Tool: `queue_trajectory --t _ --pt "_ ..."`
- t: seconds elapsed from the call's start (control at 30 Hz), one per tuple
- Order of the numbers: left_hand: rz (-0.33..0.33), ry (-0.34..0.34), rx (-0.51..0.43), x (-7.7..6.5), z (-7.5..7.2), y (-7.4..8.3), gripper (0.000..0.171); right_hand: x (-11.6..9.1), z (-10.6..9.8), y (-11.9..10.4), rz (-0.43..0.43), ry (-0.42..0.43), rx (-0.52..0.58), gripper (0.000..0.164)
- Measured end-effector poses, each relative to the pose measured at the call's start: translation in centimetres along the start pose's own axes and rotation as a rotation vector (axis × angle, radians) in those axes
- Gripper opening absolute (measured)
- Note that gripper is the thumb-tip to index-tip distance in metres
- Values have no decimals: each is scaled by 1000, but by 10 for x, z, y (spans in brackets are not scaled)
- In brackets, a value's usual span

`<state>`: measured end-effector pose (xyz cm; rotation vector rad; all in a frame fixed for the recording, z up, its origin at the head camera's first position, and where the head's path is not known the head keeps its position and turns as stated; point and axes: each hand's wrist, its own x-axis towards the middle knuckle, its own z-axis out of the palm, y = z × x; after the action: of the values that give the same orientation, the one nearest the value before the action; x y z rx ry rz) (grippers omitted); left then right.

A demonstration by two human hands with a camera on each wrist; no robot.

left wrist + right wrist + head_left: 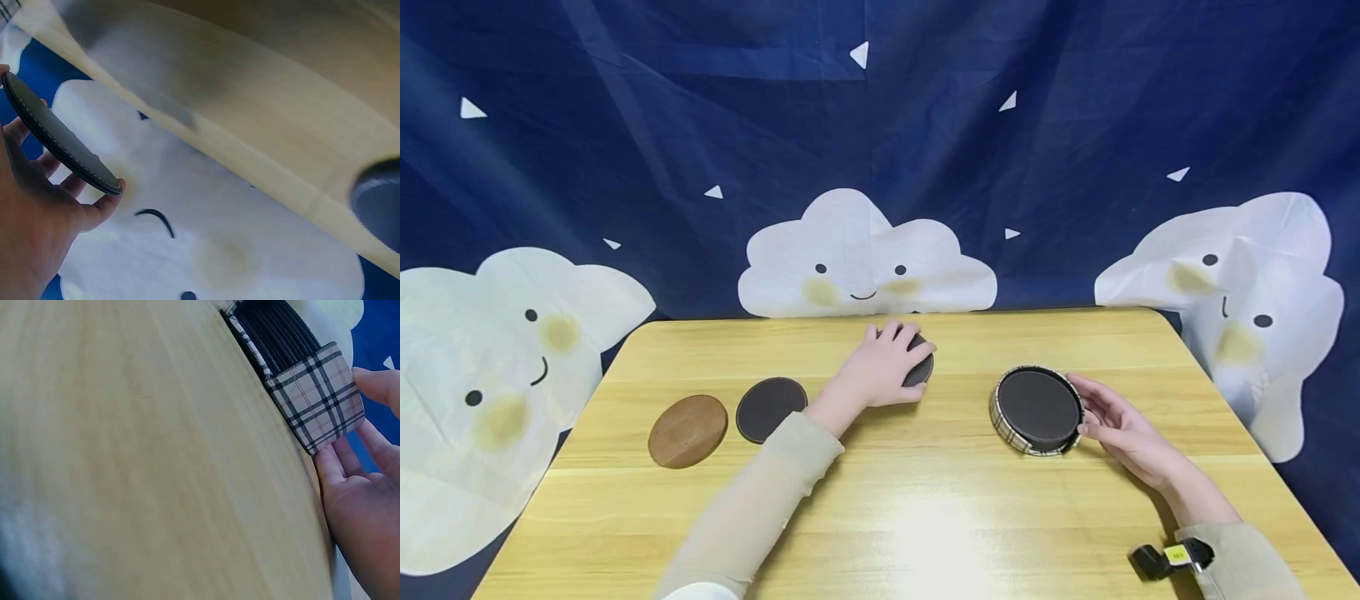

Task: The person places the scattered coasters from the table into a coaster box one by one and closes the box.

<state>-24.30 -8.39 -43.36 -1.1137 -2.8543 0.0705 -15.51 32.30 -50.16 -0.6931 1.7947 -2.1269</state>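
Observation:
My left hand [883,367] grips a round dark coaster [62,140] with pale stitching by its edge. In the left wrist view that coaster is lifted and tilted, fingers and thumb spread round its rim. At the right, a round plaid coaster holder [322,397] stands on the table, with a stack of dark coasters [1039,406] inside. My right hand [1123,425] holds the holder's right side, its thumb and fingertips at the plaid wall. A slot in that wall shows the stack's edges in the right wrist view.
A brown round coaster [688,431] lies on the left of the wooden table [925,500]. Another dark coaster [771,408] lies beside it, near my left forearm. Behind the table hangs a blue cloth [925,125] with white clouds.

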Motion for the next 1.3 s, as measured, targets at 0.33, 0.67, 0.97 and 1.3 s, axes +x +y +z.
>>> queue_trajectory --t 0.33,0.67,0.97,1.3 --pt "104 42 64 13 -4 30 62 0 0 1 -2 1 7 71" --pt "190 38 100 26 -12 66 65 0 1 0 -8 -1 11 71" --pt "241 77 162 35 -15 92 66 0 2 -1 -17 2 13 71" --pt "260 83 194 48 -19 114 67 1 3 -2 -23 -4 7 71"
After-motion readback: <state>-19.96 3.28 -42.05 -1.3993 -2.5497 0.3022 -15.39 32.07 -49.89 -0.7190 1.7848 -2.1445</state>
